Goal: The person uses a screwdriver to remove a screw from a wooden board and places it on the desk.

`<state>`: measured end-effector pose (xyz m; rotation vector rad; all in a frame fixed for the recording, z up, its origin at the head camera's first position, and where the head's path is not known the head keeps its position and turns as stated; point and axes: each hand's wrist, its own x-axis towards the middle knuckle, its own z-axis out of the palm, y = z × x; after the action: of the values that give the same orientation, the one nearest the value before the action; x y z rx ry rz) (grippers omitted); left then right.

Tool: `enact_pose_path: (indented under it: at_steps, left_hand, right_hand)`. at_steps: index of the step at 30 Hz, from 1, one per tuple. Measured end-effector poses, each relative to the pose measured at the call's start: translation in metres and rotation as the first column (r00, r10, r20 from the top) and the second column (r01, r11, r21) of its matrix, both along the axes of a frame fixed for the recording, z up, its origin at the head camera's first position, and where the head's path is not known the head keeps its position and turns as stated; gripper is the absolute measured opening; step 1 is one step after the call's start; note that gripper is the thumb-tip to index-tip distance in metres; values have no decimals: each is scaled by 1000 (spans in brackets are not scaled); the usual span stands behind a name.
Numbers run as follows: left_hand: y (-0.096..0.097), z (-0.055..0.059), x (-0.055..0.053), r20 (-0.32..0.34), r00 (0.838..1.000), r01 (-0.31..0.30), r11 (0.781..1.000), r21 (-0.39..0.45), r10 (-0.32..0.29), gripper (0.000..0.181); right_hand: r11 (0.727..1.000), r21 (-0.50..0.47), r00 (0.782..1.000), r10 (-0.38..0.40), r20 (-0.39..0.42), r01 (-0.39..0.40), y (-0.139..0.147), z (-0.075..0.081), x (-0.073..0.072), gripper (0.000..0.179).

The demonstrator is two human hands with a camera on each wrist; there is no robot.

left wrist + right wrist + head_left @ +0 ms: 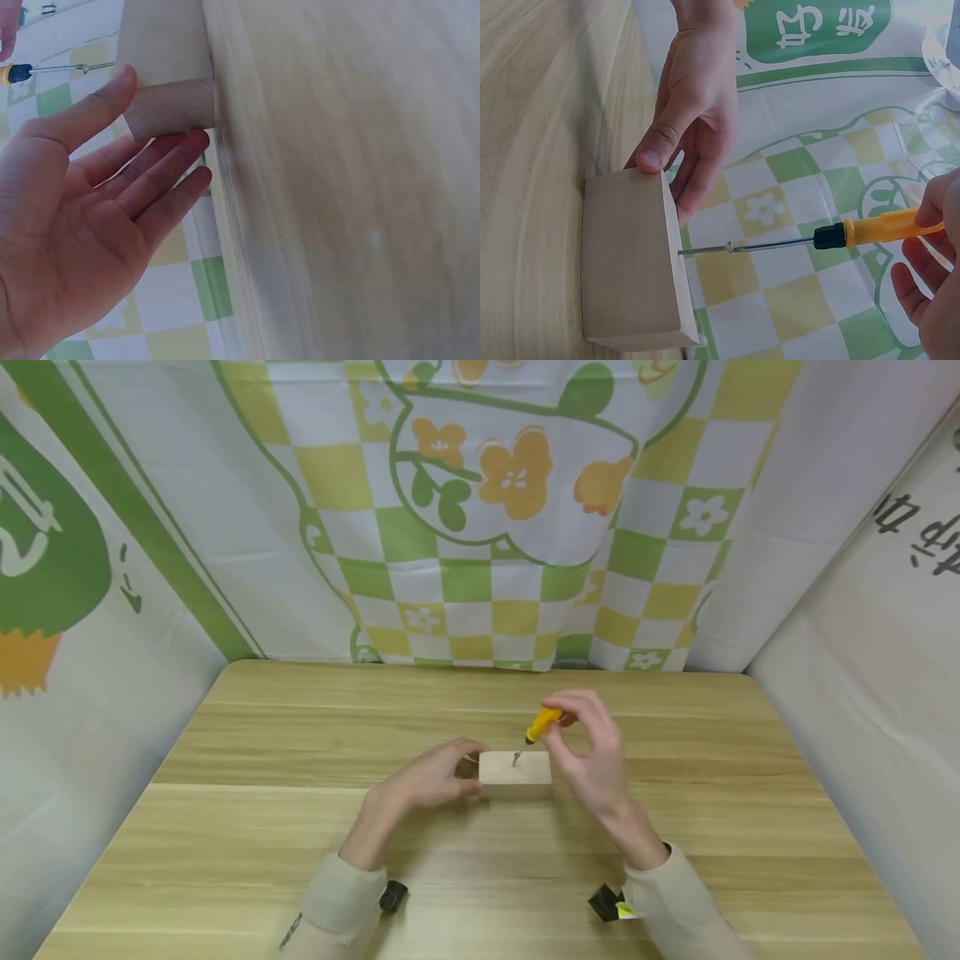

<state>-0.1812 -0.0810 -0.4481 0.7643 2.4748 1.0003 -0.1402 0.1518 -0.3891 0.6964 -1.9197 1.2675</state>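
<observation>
A pale wooden block lies on the table in front of me. My left hand grips its left end, with the thumb on the near side and the fingers round the far side. A screw stands upright in the block's top face, with much of its threaded shank showing. Above it, my right hand holds a screwdriver with a yellow handle and black collar, pinched by thumb and fingers. In the right wrist view the screwdriver's tip meets the screw head, shaft and screw nearly in line.
The wood-grain table reaches back to a patterned curtain of green and yellow checks. White printed cloth hangs along the sides. Black devices sit at both wrists by the sleeve cuffs.
</observation>
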Motion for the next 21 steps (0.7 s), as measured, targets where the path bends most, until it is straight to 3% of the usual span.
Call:
enact_pose_path:
  at_steps: [21]
  left_hand:
    - [1,2,2,3,1000,-19,1000,-4,19,61]
  right_hand:
    - [998,-2,997,-58,-47,58,23,-5,0,38]
